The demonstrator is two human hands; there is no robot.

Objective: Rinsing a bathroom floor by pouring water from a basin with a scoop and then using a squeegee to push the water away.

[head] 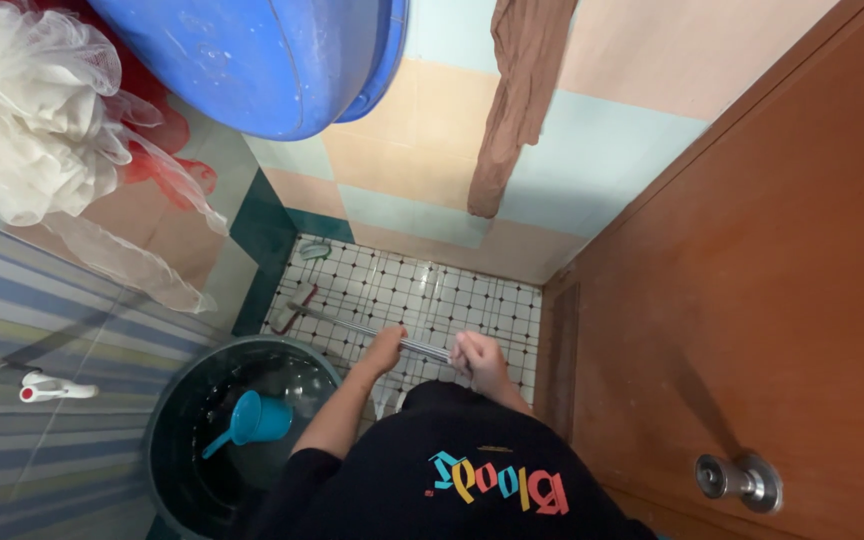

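I look straight down at a small tiled bathroom floor point(452, 290). Both my hands grip a long metal handle point(362, 326) that slants down to the left, ending in a dark red-edged head point(295, 310) resting on the white tiles. My left hand point(386, 349) holds the shaft lower down. My right hand point(479, 360) is closed around its upper end. My black shirt with coloured print point(472, 470) fills the bottom of the view.
A dark bucket point(177, 420) with a teal dipper point(252, 420) stands at lower left. A white tap point(52, 388) juts from the striped wall. A blue basin point(272, 60), white netting point(32, 110) and brown cloth point(517, 90) hang above. A wooden door point(782, 300) with a knob point(742, 480) closes the right.
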